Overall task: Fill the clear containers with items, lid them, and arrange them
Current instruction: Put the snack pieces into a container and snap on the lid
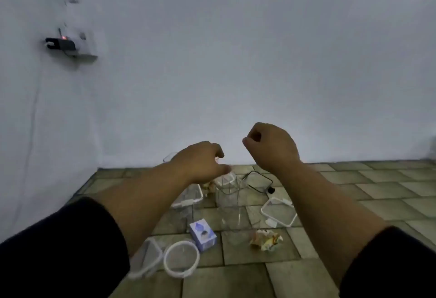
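A pale wall (236, 50) fills most of the view, and a tiled floor (236, 274) runs along its foot. Both forearms reach forward over the floor, dark sleeves pushed up. The right hand (271, 146) is raised in front of the wall, its fingers (250, 141) curled into a loose fist around nothing visible. The left hand (200, 163) hangs lower, just above the clear containers (227, 191), its fingers bent and drawn together; whether they pinch anything cannot be told.

The containers stand in a loose cluster on the tiles near the wall, open-topped and hard to separate through the blur. A rectangular lid (278, 211) lies flat to their right, a round lid (181, 258) and another lid (146, 260) lie nearer the person on the left. Between them sit a small blue-and-white box (203, 231) and a crumpled wrapper (265, 240). A black cable (259, 179) loops behind the containers.
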